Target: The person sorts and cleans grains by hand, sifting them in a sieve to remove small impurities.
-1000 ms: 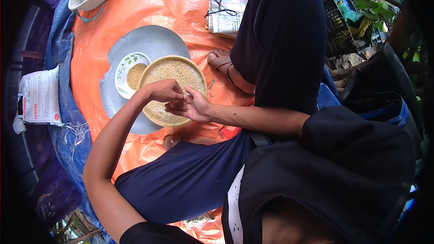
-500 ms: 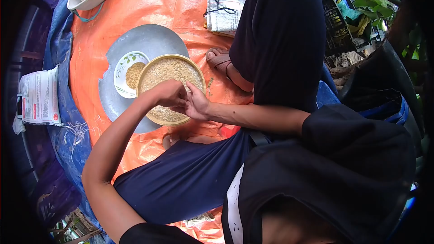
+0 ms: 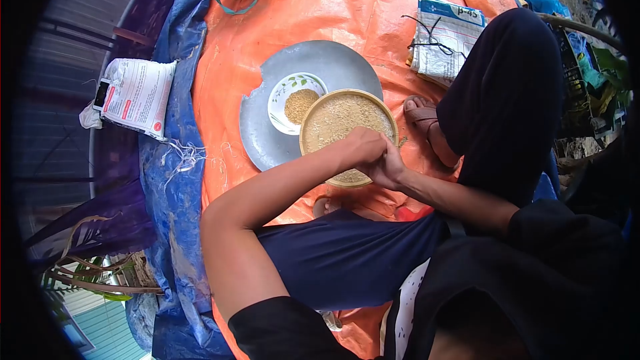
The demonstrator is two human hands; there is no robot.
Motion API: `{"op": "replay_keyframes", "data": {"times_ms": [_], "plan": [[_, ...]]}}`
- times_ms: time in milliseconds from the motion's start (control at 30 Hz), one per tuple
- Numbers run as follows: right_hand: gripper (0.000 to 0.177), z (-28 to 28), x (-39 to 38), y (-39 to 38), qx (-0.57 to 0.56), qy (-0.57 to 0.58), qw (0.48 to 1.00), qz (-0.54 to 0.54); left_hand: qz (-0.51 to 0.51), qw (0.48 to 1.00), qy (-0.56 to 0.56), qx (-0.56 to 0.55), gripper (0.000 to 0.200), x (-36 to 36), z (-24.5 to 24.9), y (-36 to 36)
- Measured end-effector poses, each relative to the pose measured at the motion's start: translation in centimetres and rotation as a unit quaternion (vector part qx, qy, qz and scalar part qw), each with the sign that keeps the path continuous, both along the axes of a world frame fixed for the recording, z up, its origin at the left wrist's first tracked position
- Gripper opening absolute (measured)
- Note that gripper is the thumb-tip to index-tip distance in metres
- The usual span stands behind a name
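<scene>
On a grey round metal platter (image 3: pixel 267 127) over an orange plastic tarp (image 3: pixel 320 13), a small white floral bowl of grain (image 3: pixel 298 103) sits just beside a round straw-coloured tray of pale grain (image 3: pixel 340 120). The left hand (image 3: pixel 363 147) and right hand (image 3: pixel 392 168) curl together over its near rim, and what these hands hold cannot be told. Weight on that rim could tip grain out.

My round, tan-rimmed tray (image 3: pixel 346 92) lies flat, spread full of pale brown grain (image 3: pixel 337 120) (husked rice, I think), and it overlaps the grey metal disc (image 3: pixel 267 135) at its four o'clock edge.
</scene>
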State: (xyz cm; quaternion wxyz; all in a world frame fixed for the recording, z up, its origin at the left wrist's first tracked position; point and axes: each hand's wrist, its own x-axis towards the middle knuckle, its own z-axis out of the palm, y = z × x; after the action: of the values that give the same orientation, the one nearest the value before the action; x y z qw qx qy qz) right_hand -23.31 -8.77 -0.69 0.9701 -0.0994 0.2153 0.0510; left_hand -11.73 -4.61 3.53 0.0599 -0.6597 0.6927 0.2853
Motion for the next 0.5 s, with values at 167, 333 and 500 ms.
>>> {"op": "replay_keyframes", "data": {"times_ms": [167,333,500], "plan": [[0.066,-0.3,0.0,-0.1,0.010,0.016,1.000,0.000,0.013,1.000,0.011,-0.022,0.019,0.3,-0.4,0.2],[0.074,-1.2,0.1,0.0,-0.049,0.056,0.996,0.048,0.014,0.999,0.041,-0.011,0.019,2.3,0.1,0.2],[0.085,-2.8,-0.4,0.6,-0.057,0.153,0.983,0.087,0.060,0.997,0.055,-0.018,0.017,5.4,1.8,-0.2]]}}
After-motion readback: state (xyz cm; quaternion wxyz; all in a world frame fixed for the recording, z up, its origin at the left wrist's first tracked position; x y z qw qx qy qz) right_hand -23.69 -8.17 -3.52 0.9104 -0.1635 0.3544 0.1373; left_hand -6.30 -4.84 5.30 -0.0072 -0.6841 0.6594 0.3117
